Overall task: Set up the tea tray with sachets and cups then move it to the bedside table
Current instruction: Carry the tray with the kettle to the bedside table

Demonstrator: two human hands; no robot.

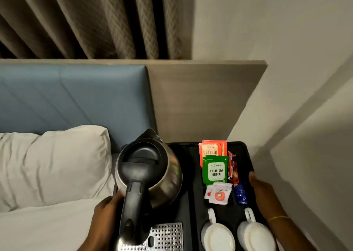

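A black tea tray [191,174] is held between both hands beside the bed. My left hand [106,210] grips its left edge and my right hand [261,191] grips its right edge. On the tray's left stands a steel kettle [149,170] with a black handle. On the right lie an orange sachet [211,150], a green sachet [215,171], white sachets [219,193], and red [233,166] and blue [241,193] stick packets. Two white cups [217,235] [256,235] lie upside down at the near right.
A perforated metal plate [168,235] sits on the tray's near left. A white pillow [53,164] and bed sheet lie at the left. Behind stand a blue padded headboard [72,98], a wooden panel [200,98], curtains and a white wall [286,40].
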